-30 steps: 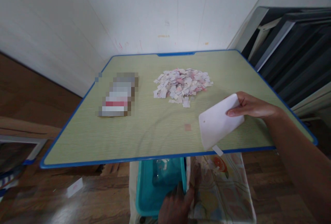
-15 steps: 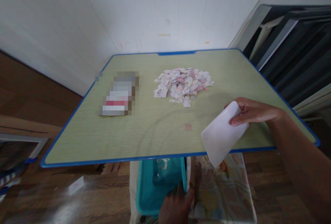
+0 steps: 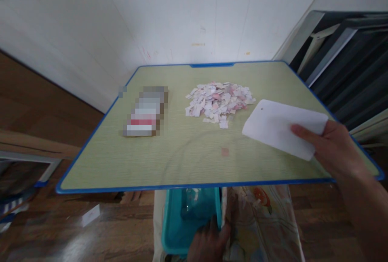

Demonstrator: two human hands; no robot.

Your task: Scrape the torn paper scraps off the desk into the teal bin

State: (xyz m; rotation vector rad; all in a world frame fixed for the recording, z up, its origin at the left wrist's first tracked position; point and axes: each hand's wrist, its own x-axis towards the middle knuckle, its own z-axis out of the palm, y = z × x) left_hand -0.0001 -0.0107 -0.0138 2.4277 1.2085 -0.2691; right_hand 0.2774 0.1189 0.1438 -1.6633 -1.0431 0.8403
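Observation:
In my right hand (image 3: 339, 145) is a stiff white sheet (image 3: 280, 126) with rounded corners and a small hole, the thumb lying on its face. It is held tilted above the right side of the table, just right of a heap of small cut paper pieces (image 3: 220, 100). Below the table's front edge, my left hand (image 3: 206, 239) grips the right rim of a teal plastic tray (image 3: 177, 233), fingers inside and thumb outside. A clear container (image 3: 192, 203) sits inside the tray, partly hidden by the table.
The light green table (image 3: 188, 161) has a blue edge and stands against a white wall. A blurred-out box-like item (image 3: 144, 112) lies at its left. One pinkish scrap (image 3: 224, 151) lies near the front. Dark panels (image 3: 354, 52) lean at right; patterned cloth (image 3: 263, 229) hangs below.
My right hand has moved right and turned the white sheet from pointing down over the front edge to nearly level beside the paper heap. My left hand stays on the tray.

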